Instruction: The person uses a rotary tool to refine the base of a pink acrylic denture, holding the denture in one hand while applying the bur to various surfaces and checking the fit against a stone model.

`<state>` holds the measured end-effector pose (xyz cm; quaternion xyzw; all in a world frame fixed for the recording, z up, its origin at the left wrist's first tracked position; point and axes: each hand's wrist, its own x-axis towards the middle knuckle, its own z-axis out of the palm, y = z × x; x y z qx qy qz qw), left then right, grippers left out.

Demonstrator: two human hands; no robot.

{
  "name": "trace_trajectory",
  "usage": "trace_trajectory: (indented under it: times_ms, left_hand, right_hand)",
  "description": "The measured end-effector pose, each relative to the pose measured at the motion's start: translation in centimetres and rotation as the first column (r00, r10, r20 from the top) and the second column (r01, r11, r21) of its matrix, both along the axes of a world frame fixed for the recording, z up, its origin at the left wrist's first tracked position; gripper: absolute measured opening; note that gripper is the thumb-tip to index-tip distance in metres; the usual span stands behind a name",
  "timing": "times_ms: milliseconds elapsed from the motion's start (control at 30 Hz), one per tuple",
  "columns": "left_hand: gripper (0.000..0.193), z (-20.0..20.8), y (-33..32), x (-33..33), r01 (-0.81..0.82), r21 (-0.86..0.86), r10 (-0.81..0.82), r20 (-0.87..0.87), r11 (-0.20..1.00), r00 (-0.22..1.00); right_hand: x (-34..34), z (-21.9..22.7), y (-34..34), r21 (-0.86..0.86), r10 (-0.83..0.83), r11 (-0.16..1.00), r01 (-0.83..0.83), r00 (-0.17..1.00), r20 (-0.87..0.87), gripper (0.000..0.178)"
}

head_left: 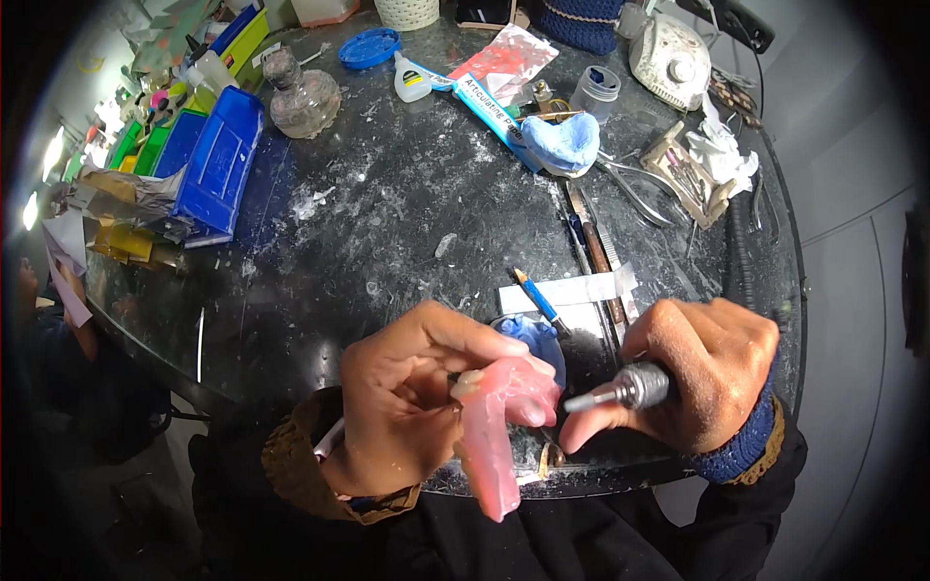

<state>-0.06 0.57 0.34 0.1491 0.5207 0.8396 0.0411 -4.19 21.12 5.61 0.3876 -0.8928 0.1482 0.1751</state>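
Observation:
Near the table's front edge, my left hand (392,412) is closed around a pink denture base (489,441) with a few cream teeth at its upper left side. My right hand (717,373) grips a grey rotary handpiece (643,385), whose metal tip points left toward the denture. A small gap shows between tip and denture, and the right thumb stretches beneath the tip. Behind the denture lies a blue dental cast (528,334), partly hidden by my left fingers. Just beyond it, a blue pencil (538,298) rests across a white paper strip (572,290).
Slim hand tools (596,237) lie beyond my right hand. Farther back are a blue-and-white dental cast (562,143), pliers (635,189), a tray of burs (686,172) and a white machine (671,63). Blue bins (221,165) and a glass bottle (302,97) stand at left.

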Motion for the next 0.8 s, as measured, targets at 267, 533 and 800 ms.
trace_trajectory:
  times_ms: [267, 533, 800]
  left_hand:
    - [0.026, -0.1, 0.0, 0.1, 0.053, -0.051, -0.055, -0.042, 0.997, 0.998]
    - [0.028, 0.5, 0.2, 1.0, 0.006, -0.044, -0.001, 0.108, 0.999, 0.994]
    - [0.034, 1.2, 0.0, 0.7, 0.071, -0.136, -0.053, 0.135, 0.988, 0.989]
  right_hand:
    - [1.6, -0.3, -0.1, 0.200, -0.156, 0.962, 0.189, 0.973, -0.170, 0.067]
    - [2.5, -0.7, -0.4, 0.219, -0.188, 0.951, 0.217, 0.971, -0.146, 0.058]
    - [2.7, -0.3, -0.3, 0.241, -0.191, 0.948, 0.207, 0.978, -0.088, 0.055]
